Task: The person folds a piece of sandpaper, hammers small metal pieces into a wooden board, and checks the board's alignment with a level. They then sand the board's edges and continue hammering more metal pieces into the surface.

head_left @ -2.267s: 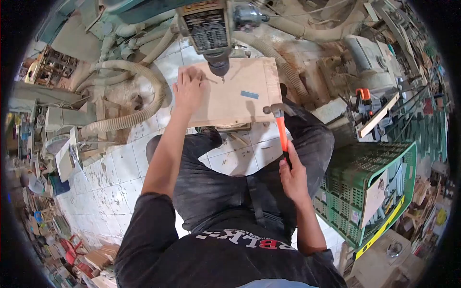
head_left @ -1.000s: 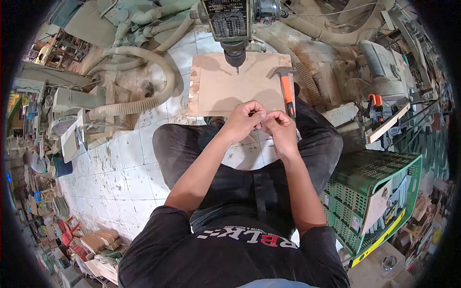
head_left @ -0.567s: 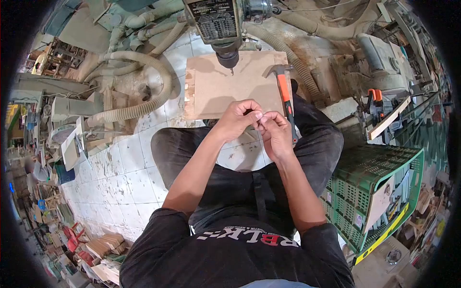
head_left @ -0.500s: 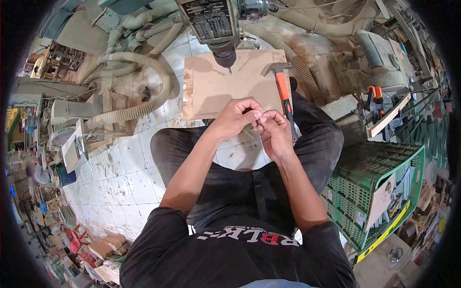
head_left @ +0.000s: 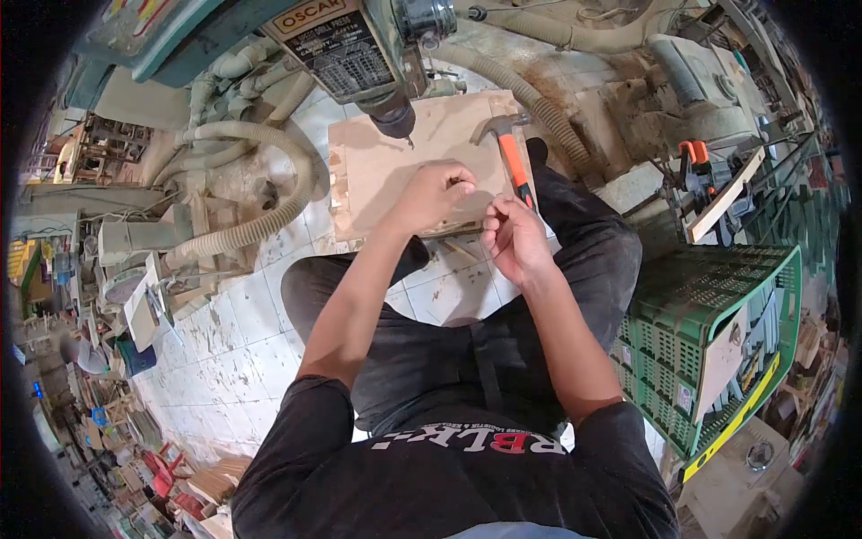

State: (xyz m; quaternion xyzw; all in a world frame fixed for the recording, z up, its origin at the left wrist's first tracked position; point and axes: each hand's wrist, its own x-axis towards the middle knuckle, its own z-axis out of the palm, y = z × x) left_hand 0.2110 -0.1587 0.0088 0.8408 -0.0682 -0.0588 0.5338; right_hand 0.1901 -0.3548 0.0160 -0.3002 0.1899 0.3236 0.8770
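Note:
My left hand hovers over the near part of a brown board, its thumb and curled fingers close together. Anything between those fingertips is too small to make out. To the right, my right hand is turned palm up, fingers bent in and thumb against them; what they pinch, if anything, cannot be made out. A gap separates the two hands. A claw hammer with an orange and black handle lies on the board's right side, its lower end behind my right hand. The drill press chuck with a thin bit points down over the board.
The drill press head stands at the top. Ribbed hoses curve over the tiled floor at left and behind. A green crate with thin pieces inside is at right, near an orange-handled clamp. Wood pieces lie lower left.
My hands were touching at the fingertips; now they are apart, the left a little farther left. The view has shifted, showing more of the drill press.

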